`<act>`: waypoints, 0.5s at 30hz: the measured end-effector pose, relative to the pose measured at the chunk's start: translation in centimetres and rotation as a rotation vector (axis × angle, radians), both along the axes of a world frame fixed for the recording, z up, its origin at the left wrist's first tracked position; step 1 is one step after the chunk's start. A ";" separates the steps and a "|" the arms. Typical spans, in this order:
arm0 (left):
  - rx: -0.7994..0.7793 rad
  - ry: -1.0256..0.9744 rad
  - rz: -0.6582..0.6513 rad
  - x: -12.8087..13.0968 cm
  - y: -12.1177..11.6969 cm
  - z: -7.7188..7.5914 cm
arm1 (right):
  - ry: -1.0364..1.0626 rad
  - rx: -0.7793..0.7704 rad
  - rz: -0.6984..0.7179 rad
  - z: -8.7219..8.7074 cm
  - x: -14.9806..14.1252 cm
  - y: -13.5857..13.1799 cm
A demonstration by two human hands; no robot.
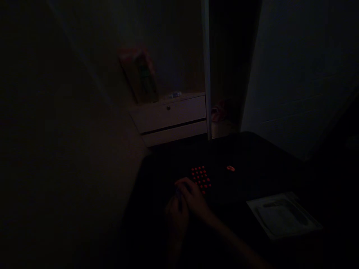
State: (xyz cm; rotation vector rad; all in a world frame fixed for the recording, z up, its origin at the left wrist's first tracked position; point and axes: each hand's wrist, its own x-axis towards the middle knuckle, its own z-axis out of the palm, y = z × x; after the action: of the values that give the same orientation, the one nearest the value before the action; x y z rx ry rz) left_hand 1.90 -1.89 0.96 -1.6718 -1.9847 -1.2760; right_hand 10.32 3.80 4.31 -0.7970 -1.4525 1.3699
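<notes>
The view is very dark. My left hand point(177, 216) and my right hand point(192, 195) meet over the black table, fingers curled together. Something small and faintly bluish seems to lie between the fingertips, too dim to name. Just beyond my right hand, several small round red pieces point(202, 175) form a grid of rows on the tabletop; the hand hides part of it. To the right of the grid lies a small orange, loop-shaped piece point(230, 168).
A flat, pale plastic-looking packet point(283, 216) lies at right on the dark table point(246, 149). Behind stands a drawer cabinet point(179, 114) carrying a leaning box point(141, 74) and a small shiny item point(175, 95). Walls flank both sides; a dark opening is right of the cabinet.
</notes>
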 end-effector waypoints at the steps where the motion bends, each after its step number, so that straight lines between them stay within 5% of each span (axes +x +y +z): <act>1: 0.000 0.000 -0.006 0.0 0.0 0.0 | -0.004 0.001 -0.003 0.0 0.0 0.0; 15: -0.005 0.004 -0.023 0.2 -0.1 0.2 | -0.006 0.021 -0.005 0.0 0.0 0.0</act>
State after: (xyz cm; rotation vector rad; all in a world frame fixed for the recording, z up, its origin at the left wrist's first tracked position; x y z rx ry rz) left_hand 2.09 -2.00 1.15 -1.7027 -1.9741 -1.2746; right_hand 10.36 3.83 4.31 -0.7915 -1.4659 1.3473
